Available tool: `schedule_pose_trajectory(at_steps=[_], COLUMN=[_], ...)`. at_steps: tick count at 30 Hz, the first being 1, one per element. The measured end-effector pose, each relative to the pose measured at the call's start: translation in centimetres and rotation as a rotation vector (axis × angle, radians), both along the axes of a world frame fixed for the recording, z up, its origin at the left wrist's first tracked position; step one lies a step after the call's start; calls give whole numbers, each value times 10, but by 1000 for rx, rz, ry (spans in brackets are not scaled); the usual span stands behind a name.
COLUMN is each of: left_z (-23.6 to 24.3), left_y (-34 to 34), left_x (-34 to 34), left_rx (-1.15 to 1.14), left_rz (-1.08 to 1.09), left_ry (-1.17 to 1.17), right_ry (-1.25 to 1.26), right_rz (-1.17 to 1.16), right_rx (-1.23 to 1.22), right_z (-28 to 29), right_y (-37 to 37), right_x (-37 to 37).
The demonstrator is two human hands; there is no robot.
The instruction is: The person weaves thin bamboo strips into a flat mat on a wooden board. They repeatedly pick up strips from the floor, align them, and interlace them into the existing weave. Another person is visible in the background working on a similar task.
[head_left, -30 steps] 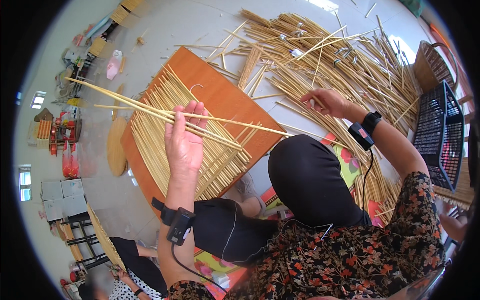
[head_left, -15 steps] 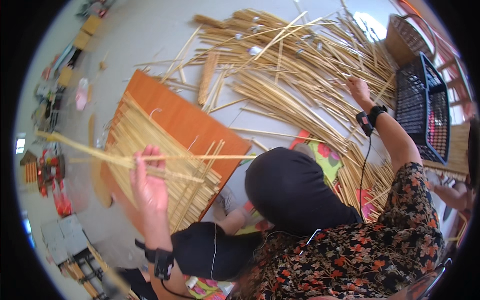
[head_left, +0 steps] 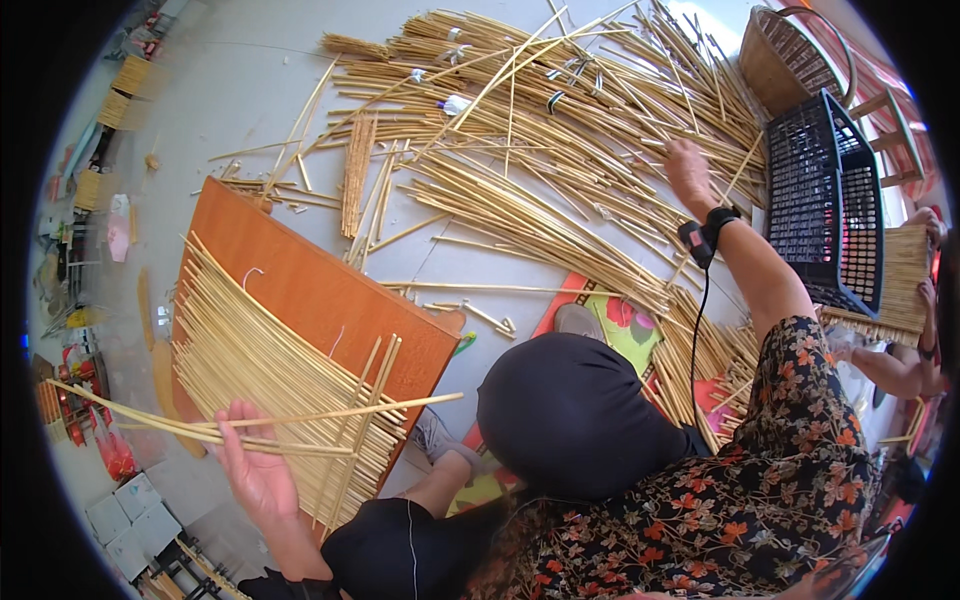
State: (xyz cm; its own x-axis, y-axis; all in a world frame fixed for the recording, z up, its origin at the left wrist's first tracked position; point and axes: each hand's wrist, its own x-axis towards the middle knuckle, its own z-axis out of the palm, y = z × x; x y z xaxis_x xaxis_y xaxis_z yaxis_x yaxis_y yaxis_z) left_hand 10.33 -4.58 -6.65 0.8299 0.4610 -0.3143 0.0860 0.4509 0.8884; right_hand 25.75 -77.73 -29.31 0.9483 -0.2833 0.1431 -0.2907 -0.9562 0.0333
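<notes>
My left hand (head_left: 262, 472) is closed around several thin straw-coloured reed stalks (head_left: 330, 413), their ends sticking out on both sides. They cross above a row of similar stalks (head_left: 270, 340) laid side by side like a mat on a reddish-brown board (head_left: 300, 270). Two or three stalks lie crosswise near the mat's right end. Out to the far right, my right hand (head_left: 688, 172) reaches over a large loose pile of reeds (head_left: 560, 200). Its fingers are curled; I cannot make out what lies between the fingertips.
Tied reed bundles (head_left: 470, 50) lie at the back. A dark plastic crate (head_left: 805, 200) and a woven basket (head_left: 790, 50) stand at right. A bristly flat bundle (head_left: 358, 175) lies beyond the board. My black-clad knee (head_left: 565, 415) rises between the hands. At the right edge, another person's arm (head_left: 890, 370) shows.
The whole view has shifted, so the board and the left hand with its stalks appear lower and further left. Both hands keep nearly the same places relative to the things around them.
</notes>
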Motion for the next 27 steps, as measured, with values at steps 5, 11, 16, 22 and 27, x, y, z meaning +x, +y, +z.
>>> schedule_pose_trajectory(at_steps=[5, 11, 16, 22, 27], left_z=[3, 1, 4, 1, 1], left_y=[-4, -6, -10, -5, -4], left_x=[7, 8, 11, 16, 22], left_rx=[20, 39, 52, 54, 10], left_rz=[17, 19, 30, -16, -161], left_ry=[73, 107, 122, 138, 82], right_ry=[216, 435, 536, 221, 299], right_rz=[514, 443, 601, 197, 154], right_rx=[495, 523, 523, 270, 197], right_z=[-58, -73, -65, -55, -66], right_y=[85, 157, 160, 146, 134], right_x=[-7, -19, -10, 65, 80])
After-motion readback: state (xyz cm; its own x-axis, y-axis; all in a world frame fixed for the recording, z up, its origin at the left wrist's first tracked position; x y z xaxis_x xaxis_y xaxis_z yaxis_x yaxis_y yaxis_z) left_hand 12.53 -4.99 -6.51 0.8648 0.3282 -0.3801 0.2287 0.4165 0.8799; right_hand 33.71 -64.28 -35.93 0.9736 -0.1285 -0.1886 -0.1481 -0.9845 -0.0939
